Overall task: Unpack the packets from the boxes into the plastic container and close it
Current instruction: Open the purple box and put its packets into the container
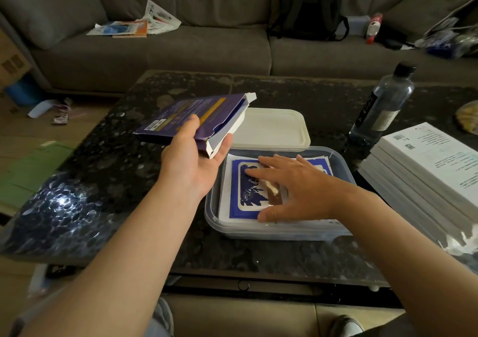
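An opened box (191,117) is gripped in the left hand (191,161), centre-left, held clear of the container (214,223) at centre, where packets (238,194) are pressed flat under the outstretched right hand (292,186), likely so the lid (274,127) fits.

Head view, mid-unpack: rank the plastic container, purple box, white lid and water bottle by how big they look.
1. plastic container
2. purple box
3. white lid and water bottle: they look about alike, and the box hides part of the lid, so I leave them unranked.
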The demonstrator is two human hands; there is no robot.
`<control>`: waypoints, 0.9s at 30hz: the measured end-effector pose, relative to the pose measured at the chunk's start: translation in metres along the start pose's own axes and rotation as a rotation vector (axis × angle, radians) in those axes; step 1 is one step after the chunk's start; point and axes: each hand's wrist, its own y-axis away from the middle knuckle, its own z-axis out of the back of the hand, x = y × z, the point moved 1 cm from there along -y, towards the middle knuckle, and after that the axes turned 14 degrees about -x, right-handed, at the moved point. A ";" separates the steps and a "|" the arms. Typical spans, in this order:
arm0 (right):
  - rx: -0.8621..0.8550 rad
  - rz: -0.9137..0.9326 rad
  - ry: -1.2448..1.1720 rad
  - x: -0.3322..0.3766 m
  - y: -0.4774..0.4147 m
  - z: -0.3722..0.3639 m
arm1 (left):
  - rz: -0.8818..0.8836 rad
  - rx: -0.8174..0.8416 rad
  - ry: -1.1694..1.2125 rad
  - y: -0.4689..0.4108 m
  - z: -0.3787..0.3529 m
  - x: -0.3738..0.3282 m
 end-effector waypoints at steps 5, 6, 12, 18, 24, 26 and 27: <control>-0.026 0.005 0.013 -0.001 0.001 -0.005 | 0.010 0.001 0.005 -0.001 -0.001 0.001; -0.026 0.008 0.023 -0.001 0.001 -0.005 | 0.011 0.001 0.005 -0.001 -0.001 0.001; -0.042 0.011 0.012 0.002 0.000 -0.005 | 0.014 0.008 0.001 -0.003 -0.001 0.001; -0.053 0.021 0.021 0.005 -0.003 -0.007 | 0.013 0.006 0.003 -0.006 0.000 0.000; -0.096 0.004 0.024 0.007 -0.002 -0.009 | 0.008 0.018 0.001 -0.006 0.001 0.000; -0.103 0.008 0.030 0.006 -0.002 -0.011 | 0.006 0.026 -0.004 -0.006 0.001 -0.001; -0.102 0.012 0.035 0.006 -0.002 -0.011 | 0.005 0.029 -0.006 -0.006 0.002 -0.001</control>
